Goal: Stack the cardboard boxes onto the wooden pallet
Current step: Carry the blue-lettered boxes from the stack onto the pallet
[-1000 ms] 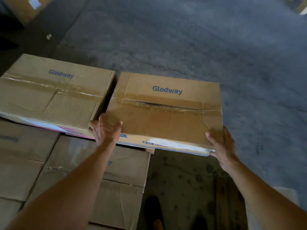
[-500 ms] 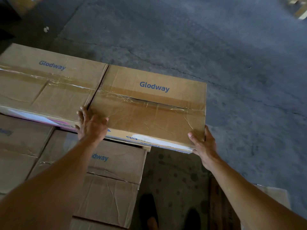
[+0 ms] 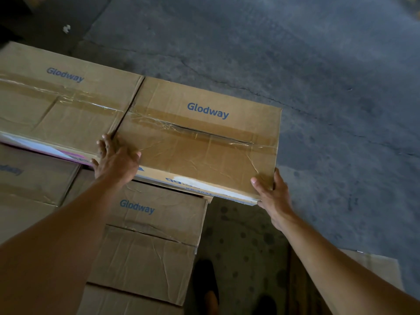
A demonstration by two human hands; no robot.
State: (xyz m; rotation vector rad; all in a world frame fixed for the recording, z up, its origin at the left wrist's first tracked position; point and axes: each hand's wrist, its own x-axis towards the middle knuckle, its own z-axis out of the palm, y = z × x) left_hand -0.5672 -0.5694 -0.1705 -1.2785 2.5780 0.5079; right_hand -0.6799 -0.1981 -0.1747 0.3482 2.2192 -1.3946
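A taped brown "Glodway" cardboard box (image 3: pixel 204 133) lies on the top layer of the stack, its left side flush against a matching box (image 3: pixel 63 105). My left hand (image 3: pixel 116 160) presses flat over its near-left corner, fingers spread on the top. My right hand (image 3: pixel 272 196) grips the near-right corner, thumb on top and fingers along the side. The box's right part juts out past the lower-layer box (image 3: pixel 147 223) beneath it. The wooden pallet is hidden under the stack.
Another lower-layer box (image 3: pixel 29 178) sits at the near left. Cracked grey concrete floor (image 3: pixel 318 64) stretches beyond and to the right. My dark shoes (image 3: pixel 204 283) stand beside the stack. A flat cardboard piece (image 3: pixel 375 267) lies at the lower right.
The box under my hands slid left and the dark gap to the neighbouring box closed. Both hands stayed on its near corners.
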